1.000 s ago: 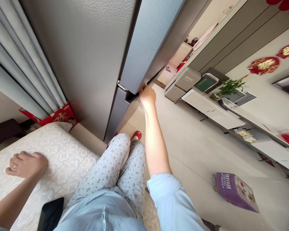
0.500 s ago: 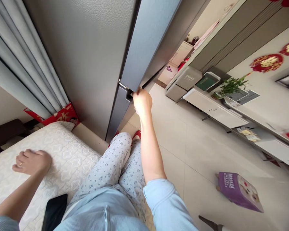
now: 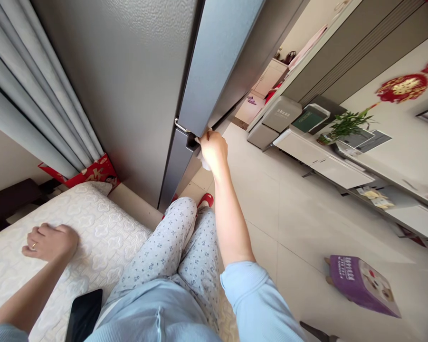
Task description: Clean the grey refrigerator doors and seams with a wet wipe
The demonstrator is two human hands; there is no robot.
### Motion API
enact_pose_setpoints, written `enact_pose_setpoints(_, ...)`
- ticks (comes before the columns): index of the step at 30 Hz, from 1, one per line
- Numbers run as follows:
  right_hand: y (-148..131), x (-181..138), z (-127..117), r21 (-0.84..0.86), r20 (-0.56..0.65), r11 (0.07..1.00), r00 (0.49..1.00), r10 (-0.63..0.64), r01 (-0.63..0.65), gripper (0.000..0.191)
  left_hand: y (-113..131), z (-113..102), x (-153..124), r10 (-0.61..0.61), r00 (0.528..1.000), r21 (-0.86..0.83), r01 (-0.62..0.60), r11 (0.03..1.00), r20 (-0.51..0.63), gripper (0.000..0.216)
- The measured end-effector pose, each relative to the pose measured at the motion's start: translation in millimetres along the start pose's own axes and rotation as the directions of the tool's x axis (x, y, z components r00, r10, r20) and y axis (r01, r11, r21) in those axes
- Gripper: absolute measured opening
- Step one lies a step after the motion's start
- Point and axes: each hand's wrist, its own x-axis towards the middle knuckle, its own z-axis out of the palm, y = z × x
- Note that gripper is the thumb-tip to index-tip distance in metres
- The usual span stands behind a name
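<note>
My right hand [image 3: 213,148] is closed on a thin white cloth or tissue [image 3: 205,162], part of which hangs below the fingers. Its fingertips are at the edge of the grey refrigerator door [image 3: 217,61], beside the dark recess [image 3: 191,141] and a small metal hinge piece [image 3: 181,126]. Whether they touch the door is hard to tell. My left hand [image 3: 52,241], a ring on one finger, rests knuckles up with curled fingers on the quilted cream cover [image 3: 103,228]. A black phone [image 3: 83,316] lies near that forearm.
Grey curtains [image 3: 53,85] and a red box [image 3: 96,171] stand left of the refrigerator side [image 3: 128,95]. Across the tiled floor [image 3: 256,190] is a low white cabinet [image 3: 324,161] with a plant [image 3: 349,124]. A purple stool [image 3: 359,285] stands at the lower right.
My right hand has shifted slightly right and down along the door edge, and more of the white cloth or tissue shows beneath it. My left hand stays on the cover.
</note>
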Motion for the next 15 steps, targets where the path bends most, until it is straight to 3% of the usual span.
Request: enact_pose_setpoints(15,32,65,-1,0.008,-0.074,1.000,0.997,0.016,-0.016,0.041,-1,3,2,-0.051,0.999,0.030,0.051,0.998,0.007,0.064)
